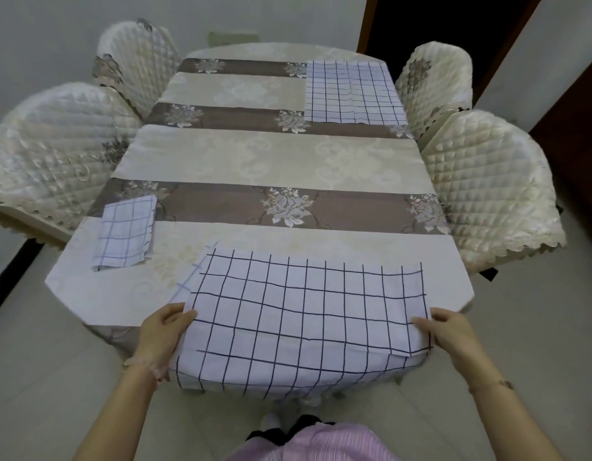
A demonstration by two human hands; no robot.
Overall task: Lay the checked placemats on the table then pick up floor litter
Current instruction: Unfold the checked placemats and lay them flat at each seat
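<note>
A white placemat with dark blue checks [301, 314] lies spread over the near end of the table [271, 154], its near part hanging over the edge. My left hand [165, 331] pinches its near left corner. My right hand [451, 334] pinches its near right corner, where the cloth is folded back. A folded checked placemat [126, 232] lies near the table's left edge. Another checked placemat [351, 91] lies spread flat at the far right. No litter shows on the visible floor.
Two quilted cream chairs stand at the left [55, 154] and two at the right [487, 191], pushed close to the table. A striped floral cloth covers the table. Pale tiled floor [55, 361] surrounds me; a dark doorway [437, 24] is at the far right.
</note>
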